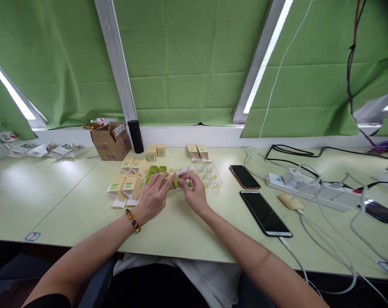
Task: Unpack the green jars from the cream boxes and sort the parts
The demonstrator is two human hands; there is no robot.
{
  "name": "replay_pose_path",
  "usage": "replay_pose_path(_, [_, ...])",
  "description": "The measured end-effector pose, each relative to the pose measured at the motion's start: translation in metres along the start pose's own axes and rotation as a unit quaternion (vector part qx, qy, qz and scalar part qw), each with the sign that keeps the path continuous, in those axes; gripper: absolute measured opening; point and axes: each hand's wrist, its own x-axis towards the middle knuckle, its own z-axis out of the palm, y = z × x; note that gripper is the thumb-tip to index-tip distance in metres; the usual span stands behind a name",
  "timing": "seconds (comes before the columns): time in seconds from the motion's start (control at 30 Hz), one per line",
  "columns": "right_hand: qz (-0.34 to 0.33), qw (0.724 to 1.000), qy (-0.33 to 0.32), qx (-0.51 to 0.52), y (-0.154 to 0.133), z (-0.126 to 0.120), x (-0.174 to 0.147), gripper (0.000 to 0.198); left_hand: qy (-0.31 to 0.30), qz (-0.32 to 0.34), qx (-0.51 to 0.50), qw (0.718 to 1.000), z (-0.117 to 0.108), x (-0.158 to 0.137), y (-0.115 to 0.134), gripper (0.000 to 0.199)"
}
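Observation:
My left hand [153, 193] is closed round a small brown cardboard box [167, 181], its fingers hiding part of it. At the box's right end shows a green piece [176, 182]. Thumb and forefinger of my right hand [194, 192] pinch together beside that end; what lies between them is hidden. Green square containers [158, 169] stand just behind my left hand. Clear plastic pieces with yellow centres [209, 173] are grouped to the right of my right hand. Left of my left hand lie several cardboard boxes with green windows [132, 185], some with flaps open.
Closed small boxes [152, 153] and two open ones [199, 153] stand farther back. A carton [111, 143] and black cylinder [135, 136] are by the wall. To the right lie two phones [266, 213] [244, 176], a power strip [309, 191] and loose cables.

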Motion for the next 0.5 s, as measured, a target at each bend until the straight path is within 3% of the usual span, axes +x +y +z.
replay_pose_path(0.17, [0.098,0.991,0.019,0.094,0.008,0.000,0.003,0.030,0.027,-0.040,-0.019,0.999,-0.001,0.003,-0.008,0.075])
replay_pose_path(0.37, [0.142,0.980,0.046,0.134,0.017,-0.006,0.012,0.042,0.072,-0.073,-0.025,0.994,-0.005,0.008,-0.016,0.075])
replay_pose_path(0.5, [0.135,0.982,0.012,0.131,0.018,-0.009,0.015,0.041,0.132,-0.127,-0.103,0.978,0.000,0.012,-0.030,0.071])
